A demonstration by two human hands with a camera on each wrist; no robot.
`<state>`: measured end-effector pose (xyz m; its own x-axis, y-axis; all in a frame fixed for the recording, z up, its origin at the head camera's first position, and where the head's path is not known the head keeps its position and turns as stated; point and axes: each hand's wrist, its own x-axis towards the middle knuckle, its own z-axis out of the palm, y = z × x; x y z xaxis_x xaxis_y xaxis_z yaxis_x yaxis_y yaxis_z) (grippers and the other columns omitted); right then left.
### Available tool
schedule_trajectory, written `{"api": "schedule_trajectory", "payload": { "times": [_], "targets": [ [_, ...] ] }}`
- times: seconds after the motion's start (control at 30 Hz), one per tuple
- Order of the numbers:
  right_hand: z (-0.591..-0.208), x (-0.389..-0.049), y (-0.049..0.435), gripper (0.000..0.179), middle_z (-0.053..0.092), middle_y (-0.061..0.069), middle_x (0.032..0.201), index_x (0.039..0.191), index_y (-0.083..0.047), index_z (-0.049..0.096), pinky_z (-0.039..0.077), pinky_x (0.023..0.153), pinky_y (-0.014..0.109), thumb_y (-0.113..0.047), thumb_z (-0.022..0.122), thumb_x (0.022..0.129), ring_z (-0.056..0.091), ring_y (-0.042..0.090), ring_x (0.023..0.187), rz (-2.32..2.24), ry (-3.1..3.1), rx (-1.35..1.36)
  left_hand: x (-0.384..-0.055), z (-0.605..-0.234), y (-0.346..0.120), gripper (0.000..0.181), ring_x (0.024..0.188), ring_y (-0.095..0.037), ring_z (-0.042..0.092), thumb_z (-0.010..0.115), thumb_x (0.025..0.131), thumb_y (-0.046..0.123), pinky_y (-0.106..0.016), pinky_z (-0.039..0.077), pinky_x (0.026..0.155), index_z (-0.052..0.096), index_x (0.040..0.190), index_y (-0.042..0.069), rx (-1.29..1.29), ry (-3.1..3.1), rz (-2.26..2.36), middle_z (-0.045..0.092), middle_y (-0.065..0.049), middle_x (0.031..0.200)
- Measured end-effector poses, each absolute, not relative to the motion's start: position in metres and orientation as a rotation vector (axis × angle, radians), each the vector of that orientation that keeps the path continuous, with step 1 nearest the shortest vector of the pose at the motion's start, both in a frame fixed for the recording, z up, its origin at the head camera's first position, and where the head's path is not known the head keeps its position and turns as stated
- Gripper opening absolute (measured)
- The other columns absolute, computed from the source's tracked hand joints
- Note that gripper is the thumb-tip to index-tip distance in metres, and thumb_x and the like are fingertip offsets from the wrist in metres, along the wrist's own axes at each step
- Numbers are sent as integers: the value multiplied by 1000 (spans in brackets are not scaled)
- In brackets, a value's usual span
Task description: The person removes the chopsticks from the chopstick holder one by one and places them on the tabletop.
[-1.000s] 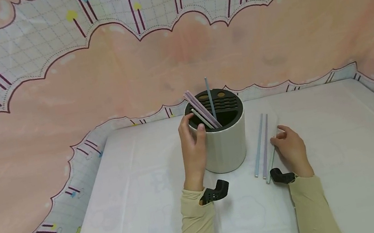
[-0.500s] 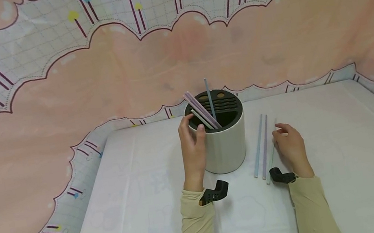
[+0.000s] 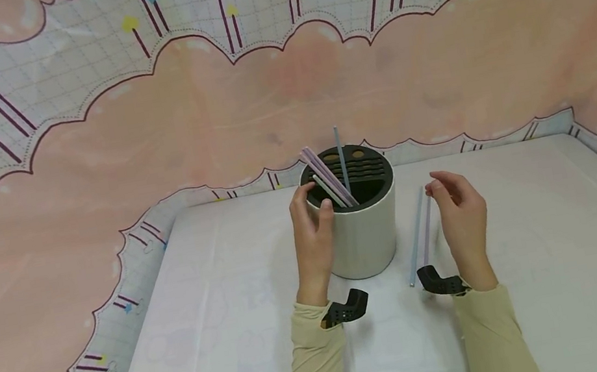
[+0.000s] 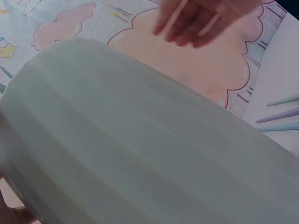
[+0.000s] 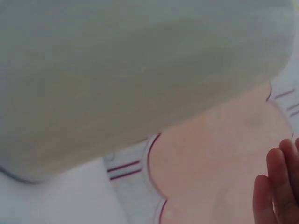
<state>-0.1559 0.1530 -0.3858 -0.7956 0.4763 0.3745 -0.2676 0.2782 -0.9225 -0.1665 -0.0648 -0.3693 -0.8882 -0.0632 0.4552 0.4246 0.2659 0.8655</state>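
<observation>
The pale round holder [image 3: 364, 244] stands upright on the table [image 3: 250, 319], with its black top facing up. In its front opening, a pair of purple sticks [image 3: 331, 178] and a shorter pale one [image 3: 330, 191] lean toward my left side; a thin blue stick [image 3: 341, 159] rises almost straight behind them.

Beside the holder, on my right, a light blue stick [image 3: 416, 236] and a lilac stick [image 3: 427, 227] lie on the table, together with a greenish stick [image 4: 284, 100] which is very faint against the white.

What could go wrong, I think, is that these thin sticks roll or get picked two together, because they lie so close. Also the holder could turn or tip, if I push a stick against its rim while my hold is weak.

My left grip [image 3: 313, 243] is bent round the holder's side at the rim, thumb toward the front. My right grip [image 3: 461, 211] is raised above the lying sticks, its fingers loosely extended, and I see nothing held in it.
</observation>
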Motion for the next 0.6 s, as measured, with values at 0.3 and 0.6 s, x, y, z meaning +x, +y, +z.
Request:
{"api": "schedule_trajectory", "payload": {
  "times": [0.3,0.6],
  "targets": [
    [-324,-124,114,21,62,12,94,104,3,61,43,80,21,-10,54,89,57,9,90,1510,-1862,69,-163,-363,-64,46,122,-16,30,43,90,45,-46,31,96,35,131,24,-304,-2180,-1655,26,1,140],
    [-327,-135,98,24,60,6,100,107,-5,63,41,87,23,-4,61,83,54,13,94,1320,-1942,358,-164,-362,-64,43,116,-21,35,48,91,27,-45,32,95,36,131,17,-297,-2176,-1671,27,-5,139]
  ]
}}
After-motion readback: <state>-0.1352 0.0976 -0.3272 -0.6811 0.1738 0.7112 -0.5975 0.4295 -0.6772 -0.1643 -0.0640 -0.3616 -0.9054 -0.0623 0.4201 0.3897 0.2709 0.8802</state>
